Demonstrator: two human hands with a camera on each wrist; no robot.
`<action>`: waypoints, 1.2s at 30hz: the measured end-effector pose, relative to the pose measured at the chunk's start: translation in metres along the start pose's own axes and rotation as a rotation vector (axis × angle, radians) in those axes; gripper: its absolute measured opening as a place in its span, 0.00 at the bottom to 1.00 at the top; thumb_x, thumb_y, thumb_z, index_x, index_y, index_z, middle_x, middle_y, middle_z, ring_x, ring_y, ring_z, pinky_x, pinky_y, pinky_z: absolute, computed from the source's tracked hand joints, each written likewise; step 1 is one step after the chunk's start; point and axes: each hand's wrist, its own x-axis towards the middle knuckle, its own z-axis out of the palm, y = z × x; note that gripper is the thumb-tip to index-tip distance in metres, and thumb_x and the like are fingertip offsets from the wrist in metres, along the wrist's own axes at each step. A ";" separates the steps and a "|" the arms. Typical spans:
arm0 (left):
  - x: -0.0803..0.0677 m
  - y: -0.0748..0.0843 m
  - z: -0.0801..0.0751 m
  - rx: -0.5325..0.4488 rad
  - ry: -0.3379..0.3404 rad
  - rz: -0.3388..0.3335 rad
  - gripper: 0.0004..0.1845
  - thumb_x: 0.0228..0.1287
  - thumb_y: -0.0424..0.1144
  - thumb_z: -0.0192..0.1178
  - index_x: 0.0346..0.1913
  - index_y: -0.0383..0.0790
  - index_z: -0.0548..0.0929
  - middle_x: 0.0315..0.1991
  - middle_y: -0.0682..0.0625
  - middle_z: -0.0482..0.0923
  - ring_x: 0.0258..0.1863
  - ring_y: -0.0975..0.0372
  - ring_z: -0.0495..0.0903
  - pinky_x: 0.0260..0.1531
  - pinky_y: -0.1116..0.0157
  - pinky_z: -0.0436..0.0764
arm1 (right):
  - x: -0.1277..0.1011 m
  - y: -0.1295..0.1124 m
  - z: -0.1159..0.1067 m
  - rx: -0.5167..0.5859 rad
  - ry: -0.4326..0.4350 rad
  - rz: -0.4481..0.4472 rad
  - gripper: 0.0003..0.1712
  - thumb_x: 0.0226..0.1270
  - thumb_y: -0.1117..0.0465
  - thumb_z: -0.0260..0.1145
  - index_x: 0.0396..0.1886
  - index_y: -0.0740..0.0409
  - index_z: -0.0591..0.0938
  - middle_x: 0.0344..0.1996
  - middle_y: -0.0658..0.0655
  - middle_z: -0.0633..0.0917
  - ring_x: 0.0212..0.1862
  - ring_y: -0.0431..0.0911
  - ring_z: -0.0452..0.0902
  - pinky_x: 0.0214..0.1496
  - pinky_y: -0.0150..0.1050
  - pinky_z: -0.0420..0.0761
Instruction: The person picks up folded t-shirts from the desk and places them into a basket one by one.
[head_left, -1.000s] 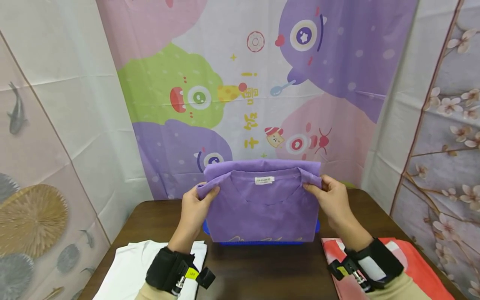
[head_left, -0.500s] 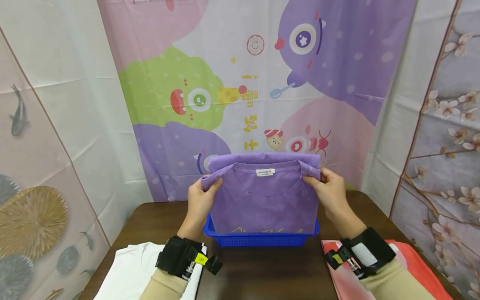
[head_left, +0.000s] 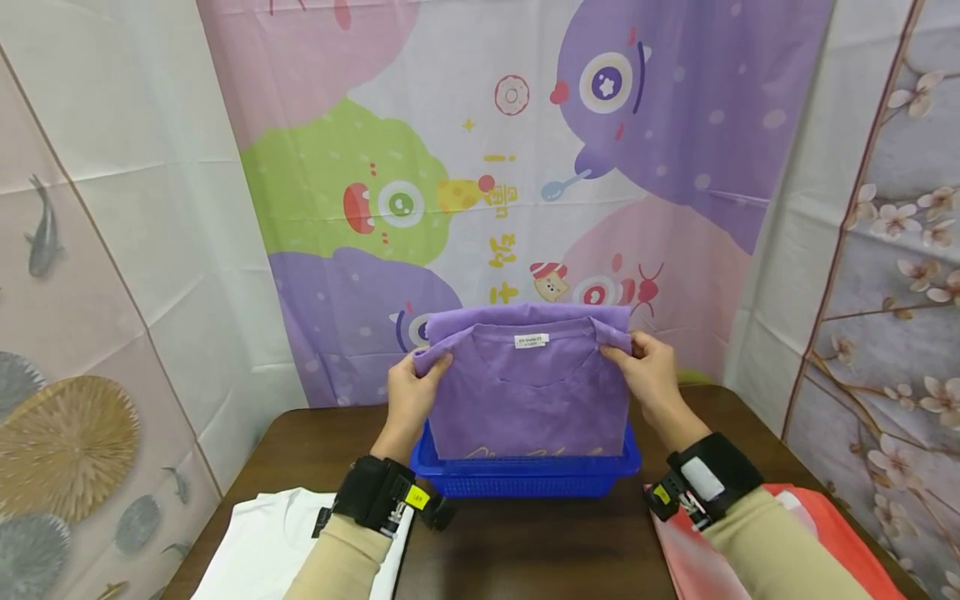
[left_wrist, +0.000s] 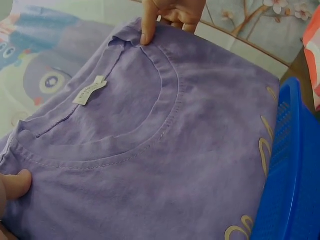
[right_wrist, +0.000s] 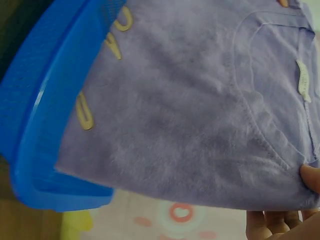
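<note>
A folded purple T-shirt (head_left: pixel 525 408) hangs upright between my two hands, its neckline and white label facing me. My left hand (head_left: pixel 411 392) pinches its upper left corner, thumb in front. At the opposite upper corner my right hand (head_left: pixel 654 375) grips the cloth the same way. The shirt's lower edge dips behind the front rim of a blue plastic basket (head_left: pixel 525 483), so its bottom is hidden. Up close in the right wrist view, yellow lettering on the shirt (right_wrist: pixel 185 100) lies right at the basket's rim (right_wrist: pixel 45 95).
A folded white T-shirt (head_left: pixel 270 542) lies on the dark wooden table (head_left: pixel 525 550) at the left. Red and pink folded clothing (head_left: pixel 825 533) lies at the right, partly under my right forearm. A cartoon-printed curtain (head_left: pixel 480 167) hangs behind the table.
Both hands have come slightly closer together. The purple shirt's bottom, earlier in front of the basket, has gone up and back and now sits inside it, so the basket's front shows.
</note>
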 end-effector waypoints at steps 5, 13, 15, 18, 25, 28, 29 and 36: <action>0.004 -0.009 0.007 0.023 -0.005 0.004 0.12 0.58 0.35 0.67 0.42 0.29 0.85 0.37 0.43 0.86 0.31 0.69 0.72 0.35 0.72 0.71 | 0.006 0.017 0.007 0.018 0.045 0.021 0.18 0.59 0.64 0.69 0.43 0.75 0.79 0.21 0.36 0.80 0.26 0.28 0.70 0.30 0.23 0.73; 0.005 -0.032 0.010 0.093 0.011 -0.009 0.12 0.57 0.34 0.68 0.42 0.29 0.86 0.40 0.37 0.86 0.31 0.68 0.74 0.35 0.72 0.72 | 0.008 0.043 0.019 0.002 0.051 0.051 0.15 0.59 0.64 0.69 0.40 0.74 0.79 0.21 0.40 0.78 0.29 0.34 0.68 0.30 0.26 0.71; 0.004 -0.037 0.011 0.109 0.007 -0.018 0.12 0.57 0.34 0.67 0.42 0.29 0.86 0.41 0.37 0.86 0.32 0.66 0.76 0.35 0.72 0.73 | 0.007 0.047 0.021 -0.007 0.056 0.058 0.15 0.59 0.65 0.69 0.40 0.74 0.80 0.22 0.40 0.78 0.30 0.35 0.68 0.31 0.26 0.71; 0.002 -0.041 0.012 0.116 -0.007 -0.033 0.12 0.58 0.35 0.67 0.43 0.30 0.86 0.42 0.37 0.86 0.36 0.64 0.79 0.37 0.71 0.75 | 0.007 0.054 0.022 -0.017 0.066 0.065 0.15 0.58 0.65 0.69 0.39 0.75 0.80 0.21 0.41 0.77 0.29 0.35 0.68 0.30 0.25 0.71; -0.001 -0.052 0.015 0.135 0.002 -0.025 0.13 0.59 0.34 0.66 0.43 0.29 0.86 0.44 0.36 0.86 0.40 0.56 0.81 0.40 0.65 0.78 | 0.005 0.064 0.026 -0.036 0.045 0.092 0.15 0.58 0.66 0.68 0.40 0.75 0.80 0.21 0.41 0.77 0.28 0.36 0.68 0.30 0.26 0.71; -0.003 -0.057 0.015 0.145 0.002 -0.031 0.13 0.58 0.34 0.66 0.43 0.28 0.85 0.42 0.36 0.86 0.38 0.57 0.79 0.39 0.66 0.77 | 0.004 0.068 0.027 -0.048 0.036 0.104 0.13 0.58 0.66 0.68 0.36 0.74 0.80 0.21 0.42 0.75 0.29 0.37 0.68 0.31 0.27 0.71; -0.004 -0.058 0.015 0.155 0.003 -0.031 0.12 0.58 0.34 0.66 0.43 0.28 0.85 0.41 0.36 0.86 0.37 0.57 0.79 0.38 0.67 0.77 | 0.004 0.070 0.027 -0.055 0.032 0.109 0.12 0.58 0.65 0.69 0.33 0.72 0.79 0.20 0.42 0.74 0.30 0.38 0.67 0.31 0.28 0.70; -0.009 -0.070 0.016 0.200 -0.018 -0.039 0.12 0.57 0.35 0.66 0.42 0.28 0.86 0.42 0.36 0.86 0.41 0.52 0.82 0.42 0.61 0.79 | 0.002 0.084 0.031 -0.099 0.032 0.115 0.14 0.57 0.65 0.69 0.18 0.61 0.73 0.17 0.44 0.68 0.29 0.42 0.64 0.30 0.31 0.67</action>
